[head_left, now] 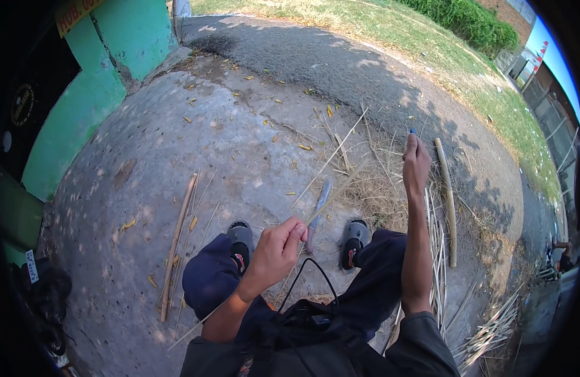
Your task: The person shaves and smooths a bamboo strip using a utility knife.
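Note:
My left hand (276, 252) is closed with the thumb pressed on a thin bamboo strip (341, 188), which slants up and to the right from the fingers. My right hand (416, 160) is stretched far forward in a fist. A small blue tip (412, 131) pokes out at its top; the rest of that thing is hidden in the fingers. Between my shoes a knife (321, 200) with a grey blade lies on the ground, just beyond my left hand. Another thin stick (328, 162) lies slantwise near it.
A thick pole (446, 201) lies right of my right forearm, beside a row of pale strips (436, 251). More cut strips (491, 333) are heaped at lower right. A brown stick (178, 248) lies at left. Dry grass (378, 195) covers the concrete ahead; a green wall (82, 125) stands left.

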Available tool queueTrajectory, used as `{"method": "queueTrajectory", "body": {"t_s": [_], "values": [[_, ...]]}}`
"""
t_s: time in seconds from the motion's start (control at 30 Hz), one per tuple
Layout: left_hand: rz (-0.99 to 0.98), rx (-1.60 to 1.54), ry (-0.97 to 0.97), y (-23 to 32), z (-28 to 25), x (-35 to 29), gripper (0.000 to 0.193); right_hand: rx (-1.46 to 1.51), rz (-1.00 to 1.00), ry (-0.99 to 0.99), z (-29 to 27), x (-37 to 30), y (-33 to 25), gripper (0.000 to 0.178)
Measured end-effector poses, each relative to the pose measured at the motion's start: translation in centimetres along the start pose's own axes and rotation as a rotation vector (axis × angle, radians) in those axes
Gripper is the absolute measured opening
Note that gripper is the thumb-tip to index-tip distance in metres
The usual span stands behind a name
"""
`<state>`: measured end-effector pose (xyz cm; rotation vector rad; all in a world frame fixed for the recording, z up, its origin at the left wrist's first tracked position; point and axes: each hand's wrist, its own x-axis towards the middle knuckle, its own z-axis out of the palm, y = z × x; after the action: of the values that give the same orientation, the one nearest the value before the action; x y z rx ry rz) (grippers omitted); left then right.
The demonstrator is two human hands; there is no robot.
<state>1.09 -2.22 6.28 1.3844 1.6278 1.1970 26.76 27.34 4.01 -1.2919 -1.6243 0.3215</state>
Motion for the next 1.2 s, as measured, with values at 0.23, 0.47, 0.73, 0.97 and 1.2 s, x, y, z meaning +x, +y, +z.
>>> {"method": "queueTrajectory", "body": {"t_s": [0.23, 0.47, 0.73, 0.97, 1.2], "values": [[-0.007, -0.049, -0.006, -2.1, 0.4, 1.3, 0.023, 0.294, 0.408, -0.626, -0.8, -4.9, -1.7, 0.051], [-0.061, 0.005, -0.086, -2.6, 1.1, 2.0, 0.022, 0.870, 0.473, -0.766, 0.8, -8.2, -7.0, 0.037], [0.085, -0.037, -0.028, -1.5, 2.5, 1.8, 0.018, 0.919, 0.495, -0.639, 1.5, -8.6, -6.1, 0.023], [-0.069, -0.111, -0.007, -1.4, 2.6, 2.1, 0.016, 0.838, 0.361, -0.570, 0.8, -8.8, -7.2, 0.021], [-0.035, -0.033, -0.010, -1.4, 2.6, 2.1, 0.017, 0.719, 0.334, -0.536, 0.5, -8.9, -8.1, 0.021]]}}
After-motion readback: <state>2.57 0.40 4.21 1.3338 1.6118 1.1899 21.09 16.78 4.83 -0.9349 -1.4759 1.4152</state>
